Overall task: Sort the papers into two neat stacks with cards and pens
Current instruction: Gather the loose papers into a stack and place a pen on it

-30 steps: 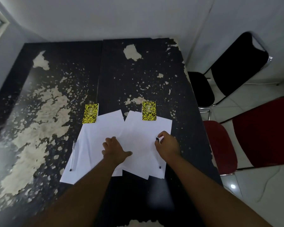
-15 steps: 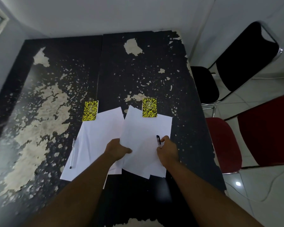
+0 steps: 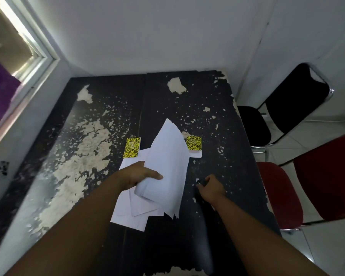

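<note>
The left hand holds a bundle of white papers lifted above the tabletop. Its fingers are closed around the lower left edge of the bundle, with the thumb on top, and the sheets curl at the bottom and rise to a point toward 12 o'clock. Under this bundle, more white sheets lie flat on the tabletop, spread unevenly, and their corners stick out toward 6 and 7 o'clock.

The right hand is low at the tabletop, at 3 o'clock from the lifted papers. Its fingers are curled narrow around a small dark pen, of which only the end shows between thumb and first finger.

Two yellow-and-black patterned cards lie beyond the papers. The left card is at 11 o'clock from the left hand and touches the upper corner of the flat sheets. The right card is at 12 o'clock from the right hand, just beside the right edge of the lifted bundle, and a small strip of white paper shows under its near edge.

The tabletop is black with many pale worn patches. At 3 o'clock, beside the table, stand a black chair and a red chair.
</note>
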Demonstrator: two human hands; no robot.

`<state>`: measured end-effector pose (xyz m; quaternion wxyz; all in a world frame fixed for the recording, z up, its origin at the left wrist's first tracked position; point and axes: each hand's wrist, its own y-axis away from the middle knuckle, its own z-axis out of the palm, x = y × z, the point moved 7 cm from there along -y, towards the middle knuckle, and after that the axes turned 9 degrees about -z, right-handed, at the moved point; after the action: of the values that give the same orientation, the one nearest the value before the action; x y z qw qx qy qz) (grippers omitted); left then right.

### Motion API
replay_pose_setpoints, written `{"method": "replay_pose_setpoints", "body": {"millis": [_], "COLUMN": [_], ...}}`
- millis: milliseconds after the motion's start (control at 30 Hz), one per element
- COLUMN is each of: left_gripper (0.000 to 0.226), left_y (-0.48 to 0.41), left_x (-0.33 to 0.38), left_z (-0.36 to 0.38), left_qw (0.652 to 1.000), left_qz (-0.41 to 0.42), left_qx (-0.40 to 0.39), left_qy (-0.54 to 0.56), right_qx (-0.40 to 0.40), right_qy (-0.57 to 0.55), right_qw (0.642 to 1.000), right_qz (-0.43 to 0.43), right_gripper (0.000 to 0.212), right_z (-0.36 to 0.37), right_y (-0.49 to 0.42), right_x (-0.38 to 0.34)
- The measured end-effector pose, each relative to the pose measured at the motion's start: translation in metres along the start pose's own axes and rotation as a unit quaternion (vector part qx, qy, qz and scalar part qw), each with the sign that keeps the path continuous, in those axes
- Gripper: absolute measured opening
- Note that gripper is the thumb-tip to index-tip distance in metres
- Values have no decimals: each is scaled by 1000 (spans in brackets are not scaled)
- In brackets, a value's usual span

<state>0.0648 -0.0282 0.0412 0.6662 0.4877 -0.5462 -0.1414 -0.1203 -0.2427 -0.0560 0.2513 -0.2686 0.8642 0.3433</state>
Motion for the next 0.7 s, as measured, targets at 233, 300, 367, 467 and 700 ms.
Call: {"method": "replay_pose_setpoints", "body": {"millis": [233,300,367,467,700], "left_gripper": [54,52,50,54,49], "left_y": [52,67,78,86,103], "left_x": [21,26,29,27,38], "left_z": [-19,-22,-27,-45,-90], "left_qw": [996,993,992,990,961], "left_qz": [64,91,107,127,222], "left_qx": [-60,-70,-70,-50,161], "left_qy": [17,15,21,28,34], "right_qx": [-167,-220,-259,-230,-63], "right_qy": [-427,-501,-538,-514,-478], "right_qw": [888,837,802,826,863], "right_qz": [30,3,-9,-35,-151], "right_gripper": [69,73,69,66,46], "right_z": [4,0,-3,-12,-50], "right_y": [39,48,57,62,67], "right_x": [-97,-121,-141,-155,-184]}}
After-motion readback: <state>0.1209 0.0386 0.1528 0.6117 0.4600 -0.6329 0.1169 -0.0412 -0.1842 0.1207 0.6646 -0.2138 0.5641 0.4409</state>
